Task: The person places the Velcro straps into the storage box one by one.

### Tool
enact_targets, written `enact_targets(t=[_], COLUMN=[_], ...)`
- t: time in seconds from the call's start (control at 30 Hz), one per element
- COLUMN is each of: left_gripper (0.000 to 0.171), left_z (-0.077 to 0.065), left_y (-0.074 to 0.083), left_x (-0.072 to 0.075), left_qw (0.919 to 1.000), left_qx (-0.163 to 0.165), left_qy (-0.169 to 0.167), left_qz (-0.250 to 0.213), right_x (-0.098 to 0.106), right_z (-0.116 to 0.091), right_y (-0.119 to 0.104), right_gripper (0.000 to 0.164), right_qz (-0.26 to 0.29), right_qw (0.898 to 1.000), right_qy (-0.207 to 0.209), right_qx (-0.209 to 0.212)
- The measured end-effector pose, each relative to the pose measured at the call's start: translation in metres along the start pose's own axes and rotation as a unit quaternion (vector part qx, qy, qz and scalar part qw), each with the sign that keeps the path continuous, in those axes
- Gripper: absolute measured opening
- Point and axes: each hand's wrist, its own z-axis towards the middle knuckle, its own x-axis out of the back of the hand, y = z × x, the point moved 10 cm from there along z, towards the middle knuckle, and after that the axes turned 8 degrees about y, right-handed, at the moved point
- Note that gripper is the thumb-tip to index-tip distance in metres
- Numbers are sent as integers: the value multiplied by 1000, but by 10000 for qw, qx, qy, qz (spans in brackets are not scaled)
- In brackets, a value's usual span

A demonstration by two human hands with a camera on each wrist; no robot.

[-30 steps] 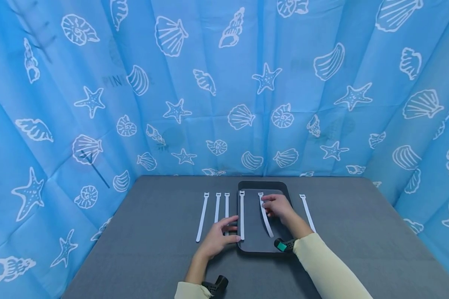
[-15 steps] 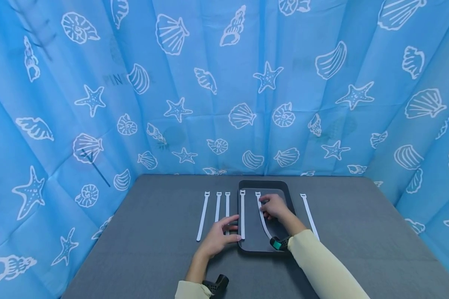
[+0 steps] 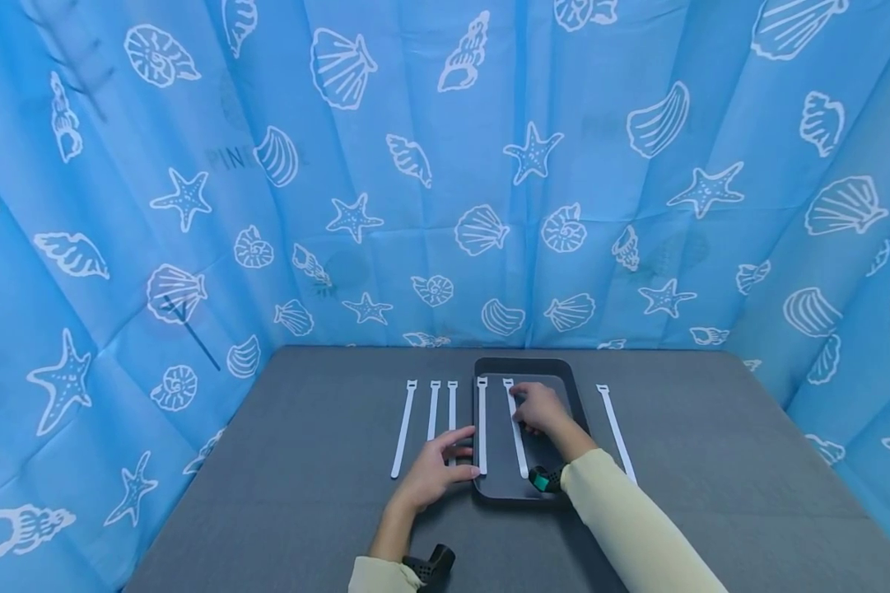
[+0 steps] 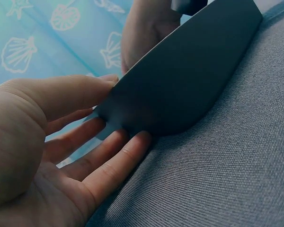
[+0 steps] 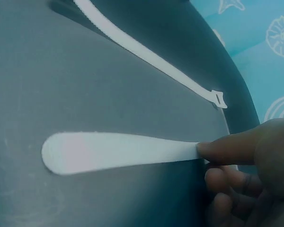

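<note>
In the head view, my right hand (image 3: 539, 408) pinches a white hook-and-loop cable tie (image 3: 519, 453) over the dark grey tray (image 3: 498, 489). The right wrist view shows thumb and fingers on that strap, its rounded end pointing away from the hand. A second white cable tie (image 3: 482, 428) lies lengthwise along the tray's left side; its slotted head (image 5: 218, 98) shows in the right wrist view. My left hand (image 3: 431, 473) rests against the tray's left wall, thumb tip at the rim and extended fingers touching the outer side (image 4: 142, 113).
Left of the tray, three more white ties lie on the grey table, including the outermost strap (image 3: 403, 432); my left hand partly covers some. Another tie (image 3: 617, 432) lies to the right, partly behind the right sleeve (image 3: 630, 511). A blue shell-print curtain (image 3: 445, 181) surrounds the table.
My right hand has moved slightly left with the cable tie, which now lies straighter and closer to parallel with the other tie in the tray. The left hand has stayed in place.
</note>
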Motion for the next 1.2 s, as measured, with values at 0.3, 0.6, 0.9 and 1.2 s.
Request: enact_targets(t=[0.3,0.6,0.9,1.2], left_gripper=[59,59,60,60], left_z=[0,2,1,1], left_y=[2,-1,-1,-1], left_x=[-2,-2,-1,-1], left_qw=[10000,9999,10000,10000], left_qx=[-31,56,10,36], left_qy=[-19,-81,-91,-81], left_qz=[9,-69,-20,15], right_x=[-9,-16,-20,-14], right_z=[-4,-7,-8,-8], right_y=[-9,-16,-21,-20], right_gripper=[51,51,52,53], right_qz=[-187,-104,-231,75], right_qw=[9998,9999,9997,9998], right_qy=[113,85,62,165], right_qx=[-18,-27,32,105])
